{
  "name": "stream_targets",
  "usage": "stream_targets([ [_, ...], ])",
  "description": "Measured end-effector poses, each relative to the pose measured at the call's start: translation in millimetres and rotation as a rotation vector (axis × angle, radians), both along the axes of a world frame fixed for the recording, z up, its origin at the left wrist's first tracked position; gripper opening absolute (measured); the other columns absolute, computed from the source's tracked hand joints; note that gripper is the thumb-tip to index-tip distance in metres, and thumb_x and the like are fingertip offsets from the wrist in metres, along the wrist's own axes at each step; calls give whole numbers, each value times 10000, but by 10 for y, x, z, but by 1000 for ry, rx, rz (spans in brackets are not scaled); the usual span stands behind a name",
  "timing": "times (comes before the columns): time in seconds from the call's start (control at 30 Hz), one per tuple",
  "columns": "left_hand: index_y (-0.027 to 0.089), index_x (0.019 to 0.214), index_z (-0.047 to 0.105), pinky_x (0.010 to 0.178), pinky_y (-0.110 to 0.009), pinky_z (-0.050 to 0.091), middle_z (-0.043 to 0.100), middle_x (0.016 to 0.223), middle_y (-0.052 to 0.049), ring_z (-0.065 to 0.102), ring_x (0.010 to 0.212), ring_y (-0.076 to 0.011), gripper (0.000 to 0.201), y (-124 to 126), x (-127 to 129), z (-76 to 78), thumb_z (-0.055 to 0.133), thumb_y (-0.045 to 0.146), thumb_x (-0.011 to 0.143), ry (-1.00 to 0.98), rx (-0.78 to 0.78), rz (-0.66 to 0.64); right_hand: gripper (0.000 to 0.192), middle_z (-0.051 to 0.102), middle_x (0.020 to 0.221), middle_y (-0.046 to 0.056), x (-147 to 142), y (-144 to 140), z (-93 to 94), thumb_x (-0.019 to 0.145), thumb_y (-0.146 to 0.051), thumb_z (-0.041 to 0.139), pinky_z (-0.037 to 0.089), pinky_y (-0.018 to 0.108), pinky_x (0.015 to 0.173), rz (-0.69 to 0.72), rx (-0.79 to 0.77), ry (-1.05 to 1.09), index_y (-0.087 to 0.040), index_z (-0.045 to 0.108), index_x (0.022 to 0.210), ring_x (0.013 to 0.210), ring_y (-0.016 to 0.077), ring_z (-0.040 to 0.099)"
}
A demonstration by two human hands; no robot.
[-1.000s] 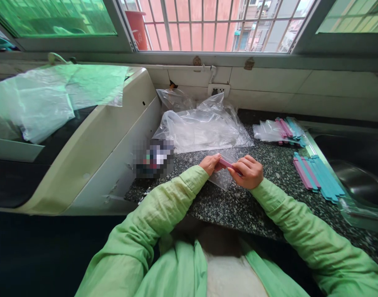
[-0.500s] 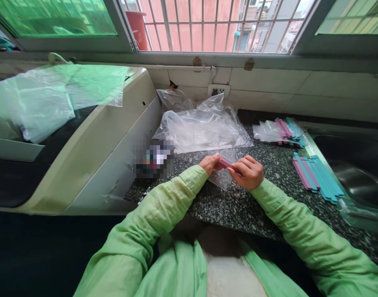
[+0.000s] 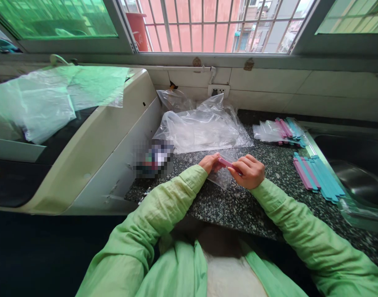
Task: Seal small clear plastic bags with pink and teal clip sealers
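Observation:
My right hand (image 3: pixel 250 171) is closed around one end of a pink flat strip (image 3: pixel 226 163), which points left across the gap between my hands. The strip's other end meets the fingers of my left hand (image 3: pixel 210 162). Pinched in that left hand is a small clear plastic bag (image 3: pixel 221 178), its film showing above and below the strip. How far the strip sits inside the bag I cannot tell. To the right, pink and turquoise strips (image 3: pixel 326 181) lie side by side on the dark speckled counter (image 3: pixel 219 208).
Behind my hands lies a large clear bag (image 3: pixel 204 130) of plastic film. Bagged strips (image 3: pixel 287 130) rest near the metal sink (image 3: pixel 355 173). A bulky beige machine (image 3: pixel 123 111) with plastic sheets on top stands at left, beside a blurred-out item (image 3: pixel 154 159).

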State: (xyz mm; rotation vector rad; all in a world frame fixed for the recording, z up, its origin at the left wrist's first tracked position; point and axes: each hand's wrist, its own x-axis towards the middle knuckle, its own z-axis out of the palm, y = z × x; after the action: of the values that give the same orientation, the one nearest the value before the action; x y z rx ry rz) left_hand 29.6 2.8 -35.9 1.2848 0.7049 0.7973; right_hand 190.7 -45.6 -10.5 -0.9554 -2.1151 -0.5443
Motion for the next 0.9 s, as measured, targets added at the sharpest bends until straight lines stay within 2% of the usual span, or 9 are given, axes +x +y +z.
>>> stream_targets([
  [0.5, 99, 508, 525, 386, -218, 204, 378, 337, 31, 292, 316, -43, 555, -62, 28, 219, 375, 556, 786, 109, -37, 142, 112, 578, 576, -7, -11, -11, 50, 726, -275, 594, 381, 245, 576, 5, 42, 25, -190, 560, 661, 568, 117, 445],
  [0.9, 98, 515, 545, 370, -212, 211, 377, 336, 31, 293, 303, -39, 541, -6, 2, 158, 383, 531, 795, 88, 9, 169, 105, 616, 658, -1, 16, -47, 89, 686, -255, 643, 428, 236, 591, 14, 78, 102, -193, 579, 743, 608, 114, 499],
])
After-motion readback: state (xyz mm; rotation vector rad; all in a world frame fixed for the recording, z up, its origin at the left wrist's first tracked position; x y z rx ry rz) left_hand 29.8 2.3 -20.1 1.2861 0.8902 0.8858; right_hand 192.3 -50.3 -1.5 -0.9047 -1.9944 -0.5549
